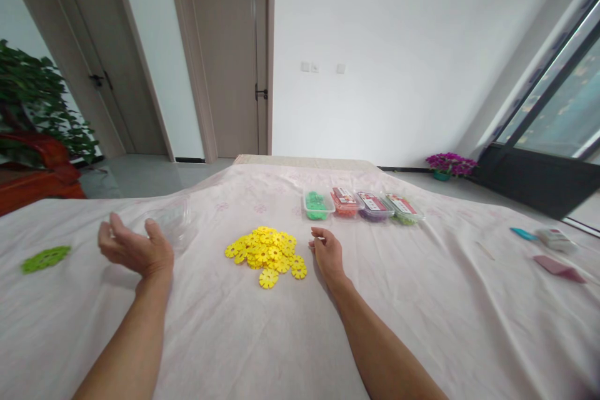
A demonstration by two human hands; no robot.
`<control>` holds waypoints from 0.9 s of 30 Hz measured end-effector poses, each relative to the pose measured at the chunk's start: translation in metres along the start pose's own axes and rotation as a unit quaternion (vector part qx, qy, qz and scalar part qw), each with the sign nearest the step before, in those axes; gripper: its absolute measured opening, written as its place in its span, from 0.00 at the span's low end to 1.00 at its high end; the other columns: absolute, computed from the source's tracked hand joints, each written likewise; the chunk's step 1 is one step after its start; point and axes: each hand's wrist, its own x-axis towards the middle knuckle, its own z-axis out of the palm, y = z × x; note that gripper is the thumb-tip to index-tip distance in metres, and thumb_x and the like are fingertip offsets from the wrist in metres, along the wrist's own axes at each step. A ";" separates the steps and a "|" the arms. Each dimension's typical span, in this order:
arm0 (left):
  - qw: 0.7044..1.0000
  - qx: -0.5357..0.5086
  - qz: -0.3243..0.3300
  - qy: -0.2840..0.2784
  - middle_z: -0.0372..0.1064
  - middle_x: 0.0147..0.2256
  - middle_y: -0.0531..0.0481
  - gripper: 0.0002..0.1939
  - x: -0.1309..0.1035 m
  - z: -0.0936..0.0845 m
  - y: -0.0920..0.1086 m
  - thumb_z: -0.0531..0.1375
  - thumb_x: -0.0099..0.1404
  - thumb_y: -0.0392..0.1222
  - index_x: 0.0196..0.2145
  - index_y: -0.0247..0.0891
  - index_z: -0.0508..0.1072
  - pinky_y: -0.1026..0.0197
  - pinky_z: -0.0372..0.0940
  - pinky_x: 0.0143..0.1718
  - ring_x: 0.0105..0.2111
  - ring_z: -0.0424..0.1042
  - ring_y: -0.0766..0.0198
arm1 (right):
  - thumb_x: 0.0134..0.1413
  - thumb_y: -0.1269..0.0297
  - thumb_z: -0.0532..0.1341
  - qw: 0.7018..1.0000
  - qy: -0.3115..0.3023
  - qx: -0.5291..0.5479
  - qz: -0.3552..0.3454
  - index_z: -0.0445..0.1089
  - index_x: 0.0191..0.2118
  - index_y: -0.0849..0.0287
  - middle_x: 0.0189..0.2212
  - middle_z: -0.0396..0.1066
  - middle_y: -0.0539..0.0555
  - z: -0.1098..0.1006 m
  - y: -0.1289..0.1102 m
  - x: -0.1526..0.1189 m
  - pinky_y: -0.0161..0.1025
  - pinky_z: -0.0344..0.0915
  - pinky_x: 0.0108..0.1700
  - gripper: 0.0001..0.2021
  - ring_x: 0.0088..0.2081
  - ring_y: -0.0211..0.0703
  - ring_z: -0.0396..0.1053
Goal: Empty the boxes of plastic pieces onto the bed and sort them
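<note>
- The left hand point(135, 247) is raised over the left of the cloth point(210, 337), fingers bent and thumb held apart from them, with a gap between.
- Just behind it, partly hidden, sits a clear tub point(180, 228); whether the hand touches it, I cannot tell.
- The right hand point(329, 257) is low over the cloth, fingers loosely curled; whether they close on anything, I cannot tell.
- The two hands are well apart, with the yellow discs point(267, 249) between them.
- These discs lie in a loose heap on the cloth, notched at the rim and holed in the middle; one lies at the near edge, and a few spread to the right, just beside the right hand.
- Farther back, beyond the right hand, four tubs stand in a row: from left to right a green tub point(315, 205), a red tub point(345, 203), a purple tub point(375, 207) and a lime tub point(404, 209). The last three bear labels on top.
- Far left on the cloth, left of the left hand, lies a flat green patch point(45, 259).
- Far right lie a blue item point(524, 234), a pale box point(555, 240) and a pink piece point(560, 267), with a thin stick point(486, 251) left of them.
</note>
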 end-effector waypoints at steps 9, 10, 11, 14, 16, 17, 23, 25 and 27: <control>0.913 -0.118 0.264 -0.288 0.78 0.43 0.47 0.13 -0.044 0.023 0.044 0.56 0.63 0.35 0.40 0.44 0.78 0.50 0.60 0.60 0.50 0.73 0.53 | 0.46 0.66 0.56 1.000 0.022 0.006 -0.016 0.75 0.46 0.58 0.44 0.75 0.57 -0.001 0.014 0.005 0.42 0.72 0.39 0.20 0.36 0.44 0.75; 0.901 -0.122 0.264 -0.322 0.78 0.43 0.47 0.14 -0.048 0.027 0.043 0.55 0.62 0.35 0.39 0.44 0.79 0.52 0.62 0.57 0.47 0.74 0.54 | 0.46 0.66 0.56 0.999 0.026 0.002 -0.022 0.75 0.46 0.58 0.45 0.75 0.57 -0.001 0.015 0.006 0.43 0.71 0.40 0.20 0.36 0.45 0.75; 0.892 -0.119 0.260 -0.350 0.79 0.43 0.47 0.15 -0.052 0.030 0.040 0.54 0.61 0.35 0.39 0.45 0.79 0.53 0.64 0.54 0.46 0.75 0.54 | 0.46 0.66 0.57 0.999 0.031 -0.005 -0.030 0.75 0.46 0.58 0.45 0.75 0.57 -0.001 0.016 0.006 0.44 0.71 0.42 0.19 0.37 0.45 0.74; 0.883 -0.070 0.238 -0.398 0.78 0.45 0.47 0.18 -0.054 0.038 0.025 0.52 0.61 0.36 0.42 0.45 0.79 0.54 0.67 0.52 0.47 0.75 0.54 | 0.47 0.67 0.58 0.996 0.049 -0.037 -0.065 0.76 0.45 0.59 0.43 0.75 0.58 -0.003 0.014 0.008 0.45 0.69 0.47 0.18 0.39 0.46 0.73; 0.883 -0.034 0.230 -0.407 0.77 0.49 0.46 0.20 -0.051 0.041 0.013 0.52 0.62 0.37 0.47 0.44 0.78 0.53 0.65 0.55 0.50 0.74 0.53 | 0.47 0.69 0.57 0.994 0.059 -0.047 -0.082 0.76 0.46 0.60 0.44 0.74 0.58 -0.004 0.012 0.009 0.45 0.69 0.48 0.19 0.39 0.45 0.72; 0.885 -0.017 0.226 -0.407 0.76 0.51 0.44 0.22 -0.049 0.043 0.008 0.52 0.62 0.37 0.50 0.42 0.77 0.53 0.64 0.57 0.52 0.73 0.52 | 0.47 0.69 0.56 0.993 0.064 -0.051 -0.087 0.75 0.46 0.60 0.45 0.73 0.59 -0.004 0.011 0.010 0.44 0.69 0.47 0.20 0.39 0.45 0.72; 0.887 0.053 0.199 -0.414 0.68 0.58 0.35 0.29 -0.047 0.051 -0.008 0.50 0.65 0.41 0.61 0.31 0.67 0.50 0.61 0.60 0.58 0.68 0.49 | 0.47 0.70 0.55 0.983 0.116 -0.104 -0.096 0.72 0.53 0.62 0.51 0.68 0.63 -0.009 0.007 0.028 0.45 0.69 0.49 0.25 0.45 0.48 0.70; 0.877 0.057 0.209 -0.428 0.70 0.58 0.37 0.28 -0.049 0.053 -0.009 0.50 0.65 0.41 0.60 0.34 0.69 0.51 0.61 0.60 0.58 0.69 0.50 | 0.47 0.66 0.59 0.986 0.133 -0.074 -0.068 0.72 0.52 0.61 0.51 0.68 0.62 -0.010 0.002 0.040 0.44 0.69 0.49 0.24 0.45 0.47 0.70; 0.869 0.063 0.219 -0.439 0.71 0.56 0.39 0.25 -0.050 0.054 -0.009 0.50 0.64 0.41 0.56 0.37 0.72 0.52 0.61 0.60 0.57 0.69 0.52 | 0.47 0.61 0.61 0.993 0.118 -0.003 -0.022 0.72 0.50 0.61 0.45 0.72 0.59 -0.010 -0.003 0.054 0.41 0.70 0.44 0.22 0.42 0.46 0.71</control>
